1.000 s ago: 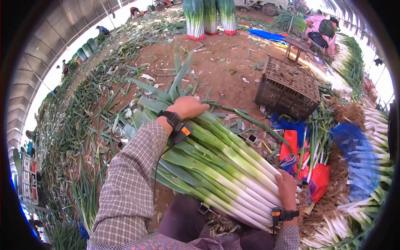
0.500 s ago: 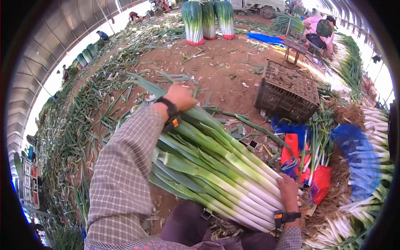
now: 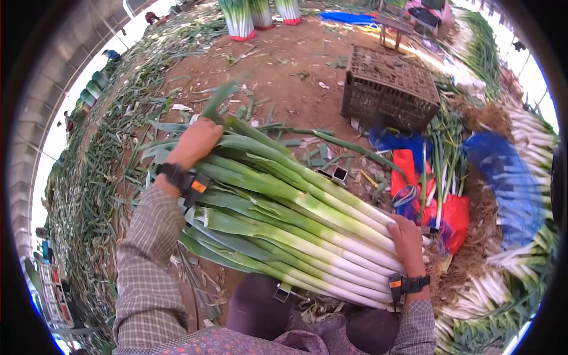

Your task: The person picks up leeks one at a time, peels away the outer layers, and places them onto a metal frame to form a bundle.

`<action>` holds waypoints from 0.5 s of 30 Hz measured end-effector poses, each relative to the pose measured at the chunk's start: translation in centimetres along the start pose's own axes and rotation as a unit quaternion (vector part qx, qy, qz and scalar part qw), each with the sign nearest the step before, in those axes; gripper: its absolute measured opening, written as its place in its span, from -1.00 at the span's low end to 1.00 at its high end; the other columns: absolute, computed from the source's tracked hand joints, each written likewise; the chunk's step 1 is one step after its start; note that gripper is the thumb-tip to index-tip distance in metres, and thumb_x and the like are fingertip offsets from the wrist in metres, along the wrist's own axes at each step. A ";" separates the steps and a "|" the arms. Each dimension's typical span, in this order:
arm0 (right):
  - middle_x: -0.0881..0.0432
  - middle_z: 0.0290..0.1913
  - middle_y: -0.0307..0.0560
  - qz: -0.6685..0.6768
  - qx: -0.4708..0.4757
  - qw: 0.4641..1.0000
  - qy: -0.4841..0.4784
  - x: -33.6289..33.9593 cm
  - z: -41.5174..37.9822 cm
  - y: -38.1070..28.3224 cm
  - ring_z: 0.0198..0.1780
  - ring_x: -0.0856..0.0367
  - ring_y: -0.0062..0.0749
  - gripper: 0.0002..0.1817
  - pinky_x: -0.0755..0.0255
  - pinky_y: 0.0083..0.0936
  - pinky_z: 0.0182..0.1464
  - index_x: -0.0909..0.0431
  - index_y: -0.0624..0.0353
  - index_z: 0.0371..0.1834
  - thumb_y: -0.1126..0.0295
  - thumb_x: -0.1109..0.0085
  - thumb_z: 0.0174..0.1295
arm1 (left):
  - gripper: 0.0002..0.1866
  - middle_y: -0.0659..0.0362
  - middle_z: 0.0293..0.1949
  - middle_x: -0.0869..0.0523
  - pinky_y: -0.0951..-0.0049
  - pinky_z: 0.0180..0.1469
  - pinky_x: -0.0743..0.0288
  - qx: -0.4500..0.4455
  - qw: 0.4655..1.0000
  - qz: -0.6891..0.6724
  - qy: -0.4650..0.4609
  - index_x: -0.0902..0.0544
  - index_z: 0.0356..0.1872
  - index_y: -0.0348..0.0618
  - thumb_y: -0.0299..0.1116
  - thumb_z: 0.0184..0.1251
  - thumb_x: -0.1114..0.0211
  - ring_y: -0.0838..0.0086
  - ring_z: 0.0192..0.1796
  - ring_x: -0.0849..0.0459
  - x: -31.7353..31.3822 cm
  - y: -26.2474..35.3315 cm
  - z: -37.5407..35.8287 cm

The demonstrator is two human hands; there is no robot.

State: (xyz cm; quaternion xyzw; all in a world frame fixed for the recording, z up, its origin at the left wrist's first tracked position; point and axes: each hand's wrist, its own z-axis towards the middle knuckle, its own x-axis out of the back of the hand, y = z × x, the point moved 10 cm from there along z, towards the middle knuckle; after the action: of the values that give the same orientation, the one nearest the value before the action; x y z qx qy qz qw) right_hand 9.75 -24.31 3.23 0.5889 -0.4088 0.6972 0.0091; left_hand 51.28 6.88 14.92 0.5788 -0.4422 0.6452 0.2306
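A wide bundle of leeks (image 3: 302, 219) lies across in front of my knees, white ends to the right and green leaves to the left. My left hand (image 3: 198, 141) is closed around a green leaf at the upper left of the bundle; the leaf's blurred tip sticks up past the fingers. At the white ends, my right hand (image 3: 407, 239) rests on the upper edge of the bundle, its thumb and fingers pressed against the stalks. Both wrists wear dark bands with small devices.
Beyond the bundle stands an upturned dark crate (image 3: 390, 89). Red bags (image 3: 452, 222) and blue netting (image 3: 506, 183) lie at the right, beside more leeks (image 3: 523, 148). Upright leek bundles (image 3: 238, 21) stand at the top. Leaf scraps (image 3: 112, 160) cover the left ground. A person (image 3: 429, 12) is at the upper right.
My left hand has moved left and slightly down along the leaves. My right hand stays at the white ends. The view has tilted down, so the crate and background bundles appear higher.
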 end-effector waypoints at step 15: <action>-0.70 -0.01 -0.03 -0.023 0.006 1.000 -0.015 -0.4 0.1 -0.2 0.06 -0.57 -0.07 -0.59 -0.36 -0.15 0.11 -0.66 0.10 0.02 0.08 -0.04 0.32 | -0.62 -0.12 0.13 -0.59 0.10 0.30 -0.35 0.024 0.961 -0.170 0.216 -0.52 0.14 -0.25 -0.37 0.33 -0.13 -0.01 0.23 -0.51 12.4 4.2 0.0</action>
State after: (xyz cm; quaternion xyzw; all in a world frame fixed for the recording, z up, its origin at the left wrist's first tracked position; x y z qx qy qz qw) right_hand 10.09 -24.03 3.01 0.6087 -0.3908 0.6903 0.0158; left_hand 45.09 2.11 25.48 0.4980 -0.2612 0.7166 0.4127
